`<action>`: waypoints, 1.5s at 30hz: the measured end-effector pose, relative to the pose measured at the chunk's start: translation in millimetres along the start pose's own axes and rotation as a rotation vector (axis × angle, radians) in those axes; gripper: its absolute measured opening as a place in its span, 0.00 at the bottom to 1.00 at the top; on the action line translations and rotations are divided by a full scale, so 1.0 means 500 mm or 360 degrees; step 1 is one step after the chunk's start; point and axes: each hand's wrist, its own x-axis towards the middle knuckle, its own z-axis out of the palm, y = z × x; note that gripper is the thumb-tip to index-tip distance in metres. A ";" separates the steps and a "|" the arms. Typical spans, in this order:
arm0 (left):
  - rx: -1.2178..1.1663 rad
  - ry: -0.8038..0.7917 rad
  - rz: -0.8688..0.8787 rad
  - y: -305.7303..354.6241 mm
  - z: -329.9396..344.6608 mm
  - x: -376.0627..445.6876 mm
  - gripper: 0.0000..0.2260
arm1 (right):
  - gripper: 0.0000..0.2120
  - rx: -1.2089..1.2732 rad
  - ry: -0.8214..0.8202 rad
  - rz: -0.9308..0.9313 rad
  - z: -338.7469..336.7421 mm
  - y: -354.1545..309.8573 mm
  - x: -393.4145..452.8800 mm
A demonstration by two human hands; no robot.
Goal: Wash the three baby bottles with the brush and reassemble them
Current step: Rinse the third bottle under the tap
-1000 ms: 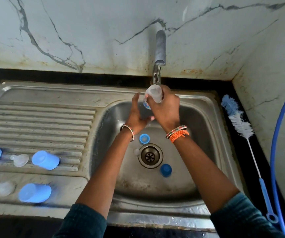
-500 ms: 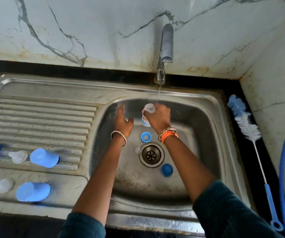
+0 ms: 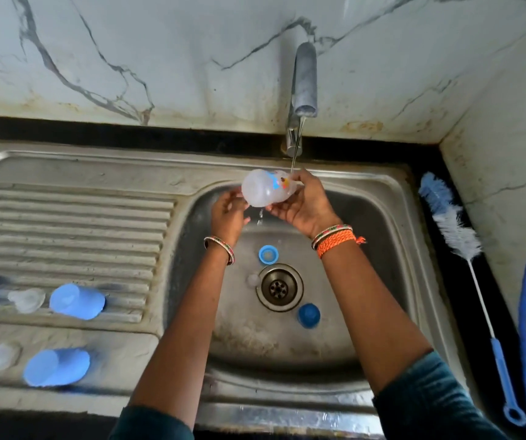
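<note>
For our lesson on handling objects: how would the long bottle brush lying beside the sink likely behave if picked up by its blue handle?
The bottle brush probably feels light, since its stem looks like thin wire. The fluffy bristle end would likely droop or wobble on so long a stem. The narrow blue handle may be slippery if wet, as the tap is running nearby.

Stained white marble wall (image 3: pixel 160 58), black counter (image 3: pixel 65 128), steel sink (image 3: pixel 414 249), ribbed drainboard (image 3: pixel 65 223).

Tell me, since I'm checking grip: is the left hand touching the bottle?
Touching. The head view shows the left hand's fingertips against the bottle's base.
</note>
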 end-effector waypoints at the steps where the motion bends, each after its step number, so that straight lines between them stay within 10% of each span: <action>1: -0.0044 -0.0036 0.0031 0.016 0.006 -0.007 0.08 | 0.12 0.0137 -0.0032 0.0107 -0.002 -0.001 0.000; 12: 0.0101 -0.0298 0.0328 0.072 0.030 -0.048 0.07 | 0.17 0.0451 -0.0032 0.0265 -0.005 0.013 0.022; 22: -0.0443 -0.0376 -0.0605 0.022 0.043 -0.036 0.11 | 0.15 -0.1268 0.0164 -0.1131 -0.026 0.021 0.011; 33: -0.0880 -0.0582 -0.0589 -0.001 0.058 -0.021 0.09 | 0.20 -0.1504 0.0178 -0.1239 -0.034 0.006 -0.023; 40: -0.0560 -0.0219 -0.0643 -0.014 0.039 -0.002 0.14 | 0.20 -0.1530 0.0389 -0.1699 -0.016 0.010 -0.022; 45: -0.0309 -0.0016 -0.0665 -0.021 0.017 0.018 0.09 | 0.19 -0.1800 0.0400 -0.1281 -0.030 0.069 0.016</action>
